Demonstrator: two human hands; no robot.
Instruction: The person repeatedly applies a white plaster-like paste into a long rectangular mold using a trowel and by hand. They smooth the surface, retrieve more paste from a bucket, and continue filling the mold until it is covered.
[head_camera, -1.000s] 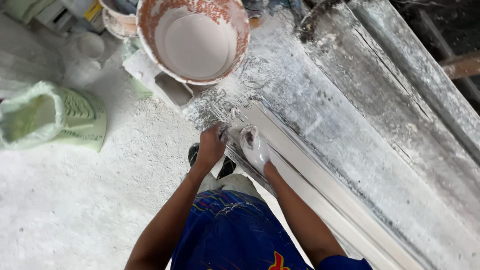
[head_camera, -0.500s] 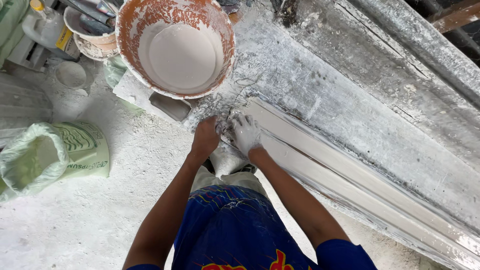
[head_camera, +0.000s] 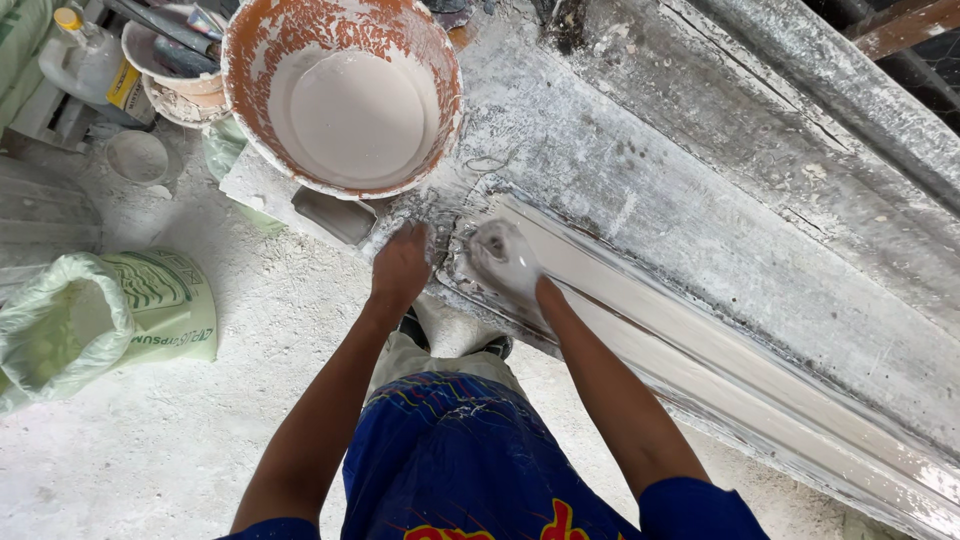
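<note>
My left hand rests on the near end of a long white plaster moulding that lies along a grey, plaster-crusted workbench. Its fingers are curled against the moulding's end edge. My right hand, coated in wet white plaster, presses flat on the moulding's top beside the left hand. Nothing separate shows in either hand. Just beyond my hands stands an orange bucket filled with pale liquid plaster.
A green-and-white sack with an open plastic liner lies on the dusty floor at left. A small bowl of tools, a white bottle and a round lid sit at top left. My shoes show below the bench.
The view has shifted, so the bucket and bench sit lower and closer. My hands have stayed at the moulding's end, the right one sliding slightly along its top.
</note>
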